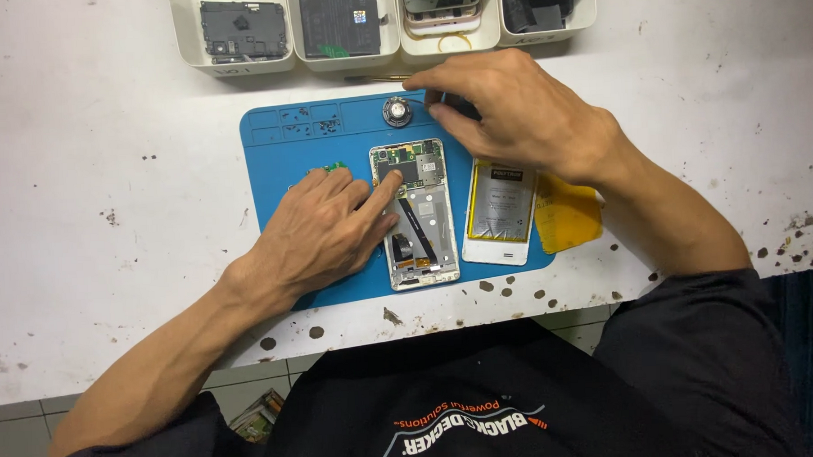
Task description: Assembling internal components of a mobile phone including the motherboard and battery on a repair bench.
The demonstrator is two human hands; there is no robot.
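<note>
An opened phone (415,215) lies face down in the middle of a blue work mat (274,170) on the white desk (106,131), its back cover off so that the circuit board at the far end and the ribbon cables down its middle show. The left hand (321,231) rests flat on the mat just left of the phone, its grip holding nothing, with the forefinger stretched out and its tip pressing on the phone's board near the far end. The right hand (510,108) hovers over the far right corner of the mat, fingers bent and pointing left; the fingertips seem to pinch something small and dark, but what it is cannot be told. Just left of those fingertips sits a small round speaker part (396,112) on the mat. Right of the phone lies a battery (500,198) with a pale label and yellow edges, resting on a white panel, and beside that, half off the mat, a yellow film sheet (568,216). Tiny screws (308,128) are scattered in the mat's far left compartments. Along the far edge of the desk stand four white trays (229,59) holding phone parts.
</note>
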